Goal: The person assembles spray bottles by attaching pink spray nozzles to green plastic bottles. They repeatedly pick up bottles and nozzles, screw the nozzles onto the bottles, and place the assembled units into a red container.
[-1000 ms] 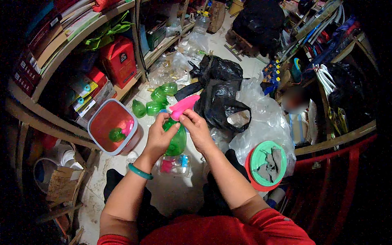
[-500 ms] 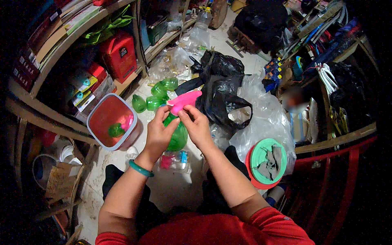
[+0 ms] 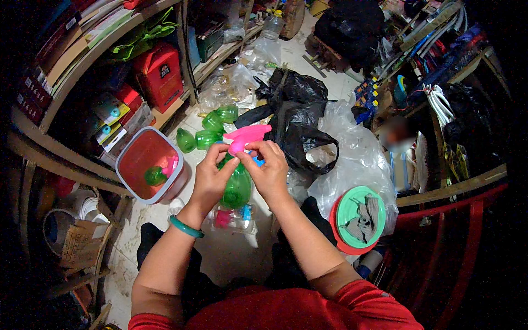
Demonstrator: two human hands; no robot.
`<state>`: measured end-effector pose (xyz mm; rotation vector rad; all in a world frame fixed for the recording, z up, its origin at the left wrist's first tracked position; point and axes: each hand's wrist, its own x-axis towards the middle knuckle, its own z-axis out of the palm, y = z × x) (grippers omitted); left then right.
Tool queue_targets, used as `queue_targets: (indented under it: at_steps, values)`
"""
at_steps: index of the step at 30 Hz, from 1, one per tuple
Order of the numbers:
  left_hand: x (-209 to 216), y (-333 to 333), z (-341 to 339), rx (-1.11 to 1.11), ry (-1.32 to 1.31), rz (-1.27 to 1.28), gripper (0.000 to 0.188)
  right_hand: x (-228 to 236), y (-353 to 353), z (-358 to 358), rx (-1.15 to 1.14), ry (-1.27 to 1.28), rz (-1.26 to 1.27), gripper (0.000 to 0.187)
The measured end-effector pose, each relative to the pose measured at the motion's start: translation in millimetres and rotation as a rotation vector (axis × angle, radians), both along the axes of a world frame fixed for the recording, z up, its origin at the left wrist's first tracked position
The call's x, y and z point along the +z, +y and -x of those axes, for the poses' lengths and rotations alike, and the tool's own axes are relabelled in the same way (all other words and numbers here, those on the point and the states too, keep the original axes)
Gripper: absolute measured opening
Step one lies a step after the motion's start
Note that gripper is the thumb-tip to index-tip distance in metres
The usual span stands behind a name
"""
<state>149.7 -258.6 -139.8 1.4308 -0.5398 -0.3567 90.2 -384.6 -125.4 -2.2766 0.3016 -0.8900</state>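
Observation:
In front of me, a bright pink plastic piece (image 3: 248, 133), long at the top with a rounded lower part, is pinched between the fingertips of both hands. My left hand (image 3: 212, 169) closes on its lower left side. Opposite it, my right hand (image 3: 269, 171) grips the lower right side with thumb and forefinger. Just below the fingers stands a clear green plastic bottle (image 3: 236, 190); whether the pink piece touches its top is hidden. A bit of blue (image 3: 257, 159) shows by my right fingers. Several green plastic bottle bodies (image 3: 209, 138) lie on the floor beyond my left hand.
A grey-rimmed tub (image 3: 125, 170) holds green and pink pieces at left. Beyond my hands lie a black plastic bag (image 3: 294, 118) and clear plastic sheeting (image 3: 352, 148). A green lid-like disc (image 3: 375, 199) with grey cloth sits at right. Wooden shelves (image 3: 55, 135) line the left side.
My right-hand fingers have shifted on the pink piece, which has tilted to lie flatter. A bit of blue now shows beside them. Both hands stay in nearly the same place.

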Motion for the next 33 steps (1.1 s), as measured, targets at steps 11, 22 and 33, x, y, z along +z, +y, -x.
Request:
queue_targets:
  at_steps: [11, 22, 33]
  values:
    - [6, 0, 2, -0.044, 0.043, 0.038, 0.024, -3, 0, 0, -0.163, -0.158, -0.122, 0.035]
    - [8, 4, -4, -0.068, -0.066, -0.037, 0.029, -6, -14, 0, 0.210, 0.019, -0.987, 0.016]
    - [1, 2, -4, -0.021, -0.108, -0.154, 0.035, 4, -6, 2, 0.225, 0.005, -0.848, 0.018]
